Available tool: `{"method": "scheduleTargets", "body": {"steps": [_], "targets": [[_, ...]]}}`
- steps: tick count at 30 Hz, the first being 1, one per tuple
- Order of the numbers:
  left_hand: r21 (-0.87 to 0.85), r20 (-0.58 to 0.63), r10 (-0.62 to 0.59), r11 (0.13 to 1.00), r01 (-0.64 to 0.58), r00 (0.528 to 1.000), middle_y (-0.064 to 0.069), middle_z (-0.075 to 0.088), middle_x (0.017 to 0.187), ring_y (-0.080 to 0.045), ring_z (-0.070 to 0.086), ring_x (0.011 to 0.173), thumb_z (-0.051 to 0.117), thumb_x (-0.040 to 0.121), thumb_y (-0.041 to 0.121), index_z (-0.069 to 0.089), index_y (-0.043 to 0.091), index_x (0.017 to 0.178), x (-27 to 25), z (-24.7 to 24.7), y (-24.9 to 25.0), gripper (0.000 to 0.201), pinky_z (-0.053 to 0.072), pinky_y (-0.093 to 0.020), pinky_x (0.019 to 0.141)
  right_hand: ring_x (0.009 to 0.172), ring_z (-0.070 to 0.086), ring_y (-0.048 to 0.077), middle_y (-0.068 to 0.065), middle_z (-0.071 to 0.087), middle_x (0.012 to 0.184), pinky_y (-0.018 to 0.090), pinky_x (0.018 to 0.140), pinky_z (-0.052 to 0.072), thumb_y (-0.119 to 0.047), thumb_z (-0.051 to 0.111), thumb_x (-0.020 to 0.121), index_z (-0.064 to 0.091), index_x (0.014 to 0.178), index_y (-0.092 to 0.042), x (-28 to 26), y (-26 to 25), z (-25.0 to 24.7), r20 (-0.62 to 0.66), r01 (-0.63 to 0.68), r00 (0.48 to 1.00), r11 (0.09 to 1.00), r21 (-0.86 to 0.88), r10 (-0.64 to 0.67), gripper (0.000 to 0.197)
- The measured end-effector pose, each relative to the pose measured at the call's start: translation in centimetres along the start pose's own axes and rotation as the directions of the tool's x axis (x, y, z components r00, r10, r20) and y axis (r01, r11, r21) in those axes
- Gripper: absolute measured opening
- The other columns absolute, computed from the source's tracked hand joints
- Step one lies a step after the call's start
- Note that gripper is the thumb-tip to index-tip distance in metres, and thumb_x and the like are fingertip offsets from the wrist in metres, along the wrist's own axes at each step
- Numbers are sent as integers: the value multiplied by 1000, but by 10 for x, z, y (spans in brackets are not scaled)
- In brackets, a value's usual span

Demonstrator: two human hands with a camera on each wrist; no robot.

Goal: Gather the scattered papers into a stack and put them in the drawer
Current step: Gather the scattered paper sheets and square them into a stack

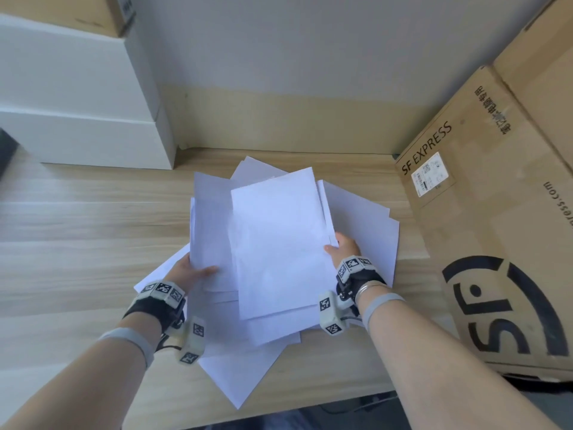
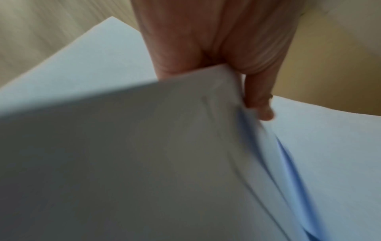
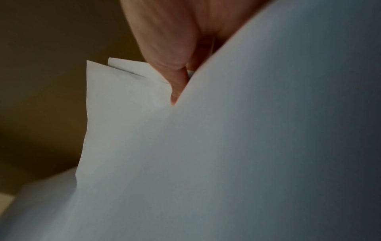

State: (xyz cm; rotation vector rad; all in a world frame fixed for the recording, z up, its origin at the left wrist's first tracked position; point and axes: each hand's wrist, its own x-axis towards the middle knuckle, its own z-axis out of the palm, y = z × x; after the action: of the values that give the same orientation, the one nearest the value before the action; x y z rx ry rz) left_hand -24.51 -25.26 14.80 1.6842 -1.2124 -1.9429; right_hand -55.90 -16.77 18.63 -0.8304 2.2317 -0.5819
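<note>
Left hand: the left hand (image 1: 191, 270) is in the lower middle of the head view, at the left edge of the papers. Its thumb lies on top of the sheets and its fingers go under them, so it pinches the papers.
Left hand up close: in the left wrist view the left hand (image 2: 218, 48) comes down from the top of the picture. One finger presses on the edge of a sheet that bends up.
Right hand: the right hand (image 1: 342, 248) is right of the middle of the head view, at the right edge of the papers. Its thumb is on top and its fingers are tucked under, so it grips the sheets too.
Right hand up close: in the right wrist view the right hand (image 3: 175, 40) is at the top, with a fingertip poking between two sheets.
Papers: the white papers (image 1: 273, 243) are a messy pile in the middle of the head view. They fan out in many ways and are not lined up.
Table: the wooden table (image 1: 77, 231) is under the pile.
Brown box: a big cardboard box (image 1: 483, 212) stands on the right side, very near the papers.
White boxes: two white boxes (image 1: 77, 97) sit in the upper left, well apart from the pile.
Drawer: not seen in any picture.
</note>
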Motion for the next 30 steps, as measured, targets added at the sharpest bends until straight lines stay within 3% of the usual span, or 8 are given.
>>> {"method": "scheduleTargets", "body": {"steps": [2, 6, 9, 11, 15, 21, 26, 30], "targets": [[9, -43, -4, 1000, 5, 999, -15, 65, 113, -30, 62, 99, 78, 68, 17, 55, 15, 119, -3, 2, 2, 56, 50, -47, 93, 115, 59, 26, 10, 62, 126, 26, 94, 43, -7, 53, 90, 56, 127, -8, 2, 1, 0, 79, 29, 997, 997, -67, -23, 37], [29, -80, 29, 999, -26, 996, -8, 65, 99, -28, 62, 91, 76, 57, 28, 55, 19, 116, -4, 4, 7, 64, 51, -44, 88, 114, 60, 26, 6, 62, 127, 29, 97, 46, -7, 59, 85, 49, 131, -16, 11, 4, -12, 165, 49, 985, 998, -39, -42, 47], [2, -140, 43, 999, -43, 989, -11, 64, 97, -29, 60, 88, 68, 80, 7, 53, 10, 122, 1, 4, 8, 45, 50, -48, 88, 121, 54, 27, -5, 45, 136, 40, 102, 44, -40, 80, 66, 27, 142, -24, 15, 11, -14, 221, -116, 969, 993, -1, 113, 94], [15, -164, 46, 999, -44, 985, -9, 65, 90, -27, 61, 82, 64, 84, 5, 54, 10, 119, 4, 4, 9, 37, 50, -46, 85, 124, 52, 28, 0, 42, 144, 45, 104, 44, -57, 84, 46, 21, 145, -25, 16, 15, -10, 253, -206, 943, 976, -65, 216, 122], [44, -167, 65, 997, -59, 984, -15, 64, 102, -29, 60, 89, 65, 83, 5, 55, 13, 117, 9, 1, 12, 36, 50, -52, 92, 125, 52, 26, 8, 50, 140, 31, 104, 40, -30, 76, 76, 37, 139, -6, 7, 9, -8, 291, -145, 927, 939, -311, 239, 77], [80, -187, 84, 994, -70, 979, -14, 60, 104, -28, 57, 94, 63, 84, 2, 53, 4, 124, 12, -6, 11, 41, 48, -52, 94, 115, 59, 28, 12, 62, 127, 29, 94, 45, -17, 65, 85, 56, 124, -4, 14, -1, -41, 92, -137, 978, 914, -382, 186, 42], [76, -98, 81, 994, -73, 992, -14, 63, 102, -29, 60, 90, 69, 79, 4, 55, 7, 120, 8, -4, 15, 43, 50, -51, 90, 118, 57, 29, 13, 60, 129, 29, 93, 44, -14, 58, 90, 55, 129, -7, 21, -23, -47, 45, -10, 999, 965, -263, 23, 39], [76, 14, 79, 994, -80, 997, -3, 70, 79, -24, 63, 77, 76, 52, 25, 59, 8, 111, 1, 1, 17, 64, 51, -42, 82, 128, 46, 29, 16, 43, 143, 30, 102, 36, -20, 54, 93, 49, 132, -1, 33, -47, -35, 44, 74, 997, 935, -346, -62, 43]]}}
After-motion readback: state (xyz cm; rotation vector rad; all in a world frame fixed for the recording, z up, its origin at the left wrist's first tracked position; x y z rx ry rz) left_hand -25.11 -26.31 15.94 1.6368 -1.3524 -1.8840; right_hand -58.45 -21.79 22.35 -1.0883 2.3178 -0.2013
